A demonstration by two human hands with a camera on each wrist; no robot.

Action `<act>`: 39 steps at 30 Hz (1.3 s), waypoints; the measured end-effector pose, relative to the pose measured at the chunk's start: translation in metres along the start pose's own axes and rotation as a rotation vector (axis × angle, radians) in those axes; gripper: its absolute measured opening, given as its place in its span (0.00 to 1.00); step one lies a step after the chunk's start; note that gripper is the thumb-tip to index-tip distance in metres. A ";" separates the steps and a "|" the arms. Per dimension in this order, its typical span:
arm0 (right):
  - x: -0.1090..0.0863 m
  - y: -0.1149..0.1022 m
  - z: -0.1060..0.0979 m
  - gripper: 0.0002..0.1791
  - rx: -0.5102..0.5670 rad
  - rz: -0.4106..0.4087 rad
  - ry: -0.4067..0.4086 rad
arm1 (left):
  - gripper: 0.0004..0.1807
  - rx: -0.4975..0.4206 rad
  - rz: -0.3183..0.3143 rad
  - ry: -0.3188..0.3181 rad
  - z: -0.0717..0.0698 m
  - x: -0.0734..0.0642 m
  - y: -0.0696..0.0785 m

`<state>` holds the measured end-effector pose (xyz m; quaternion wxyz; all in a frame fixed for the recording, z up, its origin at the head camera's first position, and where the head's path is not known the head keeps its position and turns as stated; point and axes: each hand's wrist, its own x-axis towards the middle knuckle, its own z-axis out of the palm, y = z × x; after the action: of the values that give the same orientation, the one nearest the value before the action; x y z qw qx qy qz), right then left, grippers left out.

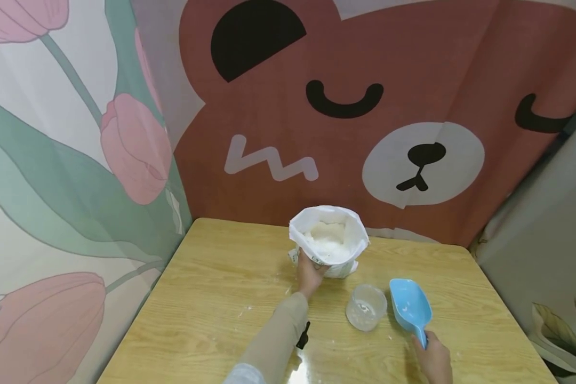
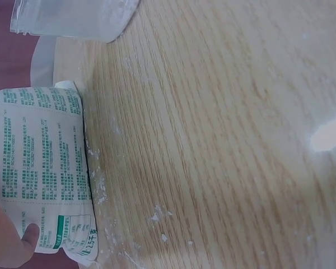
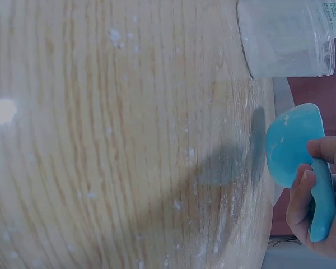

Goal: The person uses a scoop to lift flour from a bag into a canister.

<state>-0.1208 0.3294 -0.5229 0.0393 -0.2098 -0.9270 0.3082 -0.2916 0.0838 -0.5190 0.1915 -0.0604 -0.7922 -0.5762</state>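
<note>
— Wooden table [image 1: 211,298], bear-print curtain [image 1: 413,64] behind; where's the blue scoop [image 1: 410,305]?
— Handle [image 3: 323,204] inside the right hand's [image 1: 434,358] curled grip, bowl just beyond the fingers
— And the bag [image 1: 342,270]?
— Upright, left hand [image 1: 309,273] gripping its near side

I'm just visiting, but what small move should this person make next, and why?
Probably bring the blue scoop over to the open white bag and dip into the white powder. The right hand holds the scoop's handle, only white specks show in its bowl, and the left hand holds the bag, its mouth facing up.
</note>
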 end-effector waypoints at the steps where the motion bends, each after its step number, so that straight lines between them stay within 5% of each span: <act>1: 0.001 0.000 0.001 0.20 0.002 0.011 -0.009 | 0.50 0.001 0.003 0.001 0.000 0.000 0.000; 7: 0.006 0.000 0.006 0.21 0.007 0.067 -0.016 | 0.49 0.019 0.020 0.000 -0.001 0.001 -0.001; 24: 0.007 0.002 0.008 0.21 0.005 0.047 0.075 | 0.50 0.038 0.000 0.013 0.000 0.000 -0.001; 39: 0.001 0.004 0.000 0.21 0.067 0.012 0.006 | 0.50 0.034 0.015 0.032 0.001 0.001 -0.004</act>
<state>-0.1202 0.3321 -0.5253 0.0473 -0.2150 -0.9148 0.3387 -0.2940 0.0832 -0.5229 0.2096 -0.0538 -0.7982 -0.5622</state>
